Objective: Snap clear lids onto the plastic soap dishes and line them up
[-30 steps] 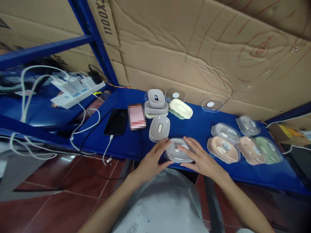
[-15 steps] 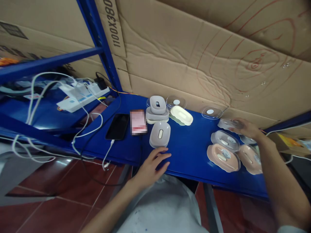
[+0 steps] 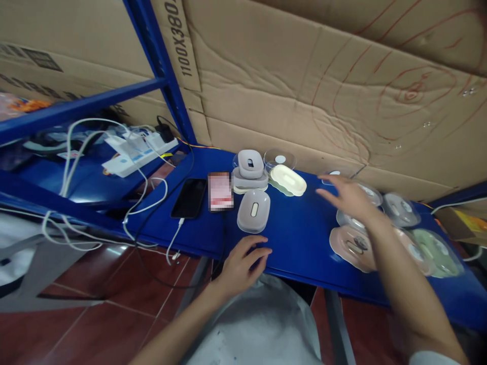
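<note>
My left hand [image 3: 245,266], fingers apart and holding nothing, rests by the front edge of the blue table [image 3: 294,238]. Just beyond it lies a grey soap dish [image 3: 261,220] with a pale oblong piece in its middle. Over the right part of the table my right hand [image 3: 348,197] reaches leftward, thumb and fingers spread, with nothing seen in it. It partly covers a clear lid [image 3: 332,178] with a white round sticker. Beneath and beside my right forearm sit several lidded soap dishes: a pink one [image 3: 344,251], a green one [image 3: 443,261] and a grey one [image 3: 397,210].
Stacked grey dishes [image 3: 251,180], cream dishes [image 3: 294,182] and another clear lid [image 3: 287,159] stand toward the back. On the left are a black phone [image 3: 189,198], a second screen [image 3: 220,191], white cables and a power strip [image 3: 133,162]. Cardboard [image 3: 266,76] walls the back.
My right hand has left the lidded dish at the back right and moved left, its fingers spreading. My left hand stays nearly still. The view has shifted slightly to the right.
</note>
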`<state>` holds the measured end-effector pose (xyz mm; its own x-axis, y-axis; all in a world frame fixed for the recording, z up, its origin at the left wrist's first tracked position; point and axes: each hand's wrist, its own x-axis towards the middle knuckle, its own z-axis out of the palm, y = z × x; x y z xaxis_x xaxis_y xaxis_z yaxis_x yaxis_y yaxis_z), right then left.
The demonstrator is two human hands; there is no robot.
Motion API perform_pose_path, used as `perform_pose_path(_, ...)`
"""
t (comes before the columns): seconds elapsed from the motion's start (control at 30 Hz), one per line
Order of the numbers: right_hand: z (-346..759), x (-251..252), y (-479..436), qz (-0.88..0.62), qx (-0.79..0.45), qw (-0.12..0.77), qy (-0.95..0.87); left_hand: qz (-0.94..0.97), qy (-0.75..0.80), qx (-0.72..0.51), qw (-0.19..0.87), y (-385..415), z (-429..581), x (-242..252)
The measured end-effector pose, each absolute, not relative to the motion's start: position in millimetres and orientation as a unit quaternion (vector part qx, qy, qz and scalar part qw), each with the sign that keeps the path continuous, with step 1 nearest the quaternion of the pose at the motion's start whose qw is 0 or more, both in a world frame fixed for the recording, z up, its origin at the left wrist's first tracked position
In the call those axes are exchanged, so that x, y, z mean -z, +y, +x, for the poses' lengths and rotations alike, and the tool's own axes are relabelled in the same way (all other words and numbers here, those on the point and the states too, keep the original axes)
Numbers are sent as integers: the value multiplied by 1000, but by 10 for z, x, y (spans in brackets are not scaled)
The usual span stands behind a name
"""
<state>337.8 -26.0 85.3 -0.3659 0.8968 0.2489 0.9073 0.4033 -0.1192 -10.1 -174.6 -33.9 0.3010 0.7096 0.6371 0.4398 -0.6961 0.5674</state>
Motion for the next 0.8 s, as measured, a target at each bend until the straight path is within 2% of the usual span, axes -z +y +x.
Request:
perform_pose_path(0.17,2395,-563,-299,-531,99,121,-833,798,366,-449,165,-1729,-142,373)
perform_pose_path(0.37,2618,-671,-865,-497,105,161,-846,800,372,-443,162,-1734,-151,387)
perform_pose_path(0.67,2700,-473,-1766,-391,-106,113,-907,871,335,-349,79,-1732,-89,303)
perform_pose_path(0.8,2593,-417,-1641,-398,-140,157,-893,894,327,-294,88,-1721,-74,269)
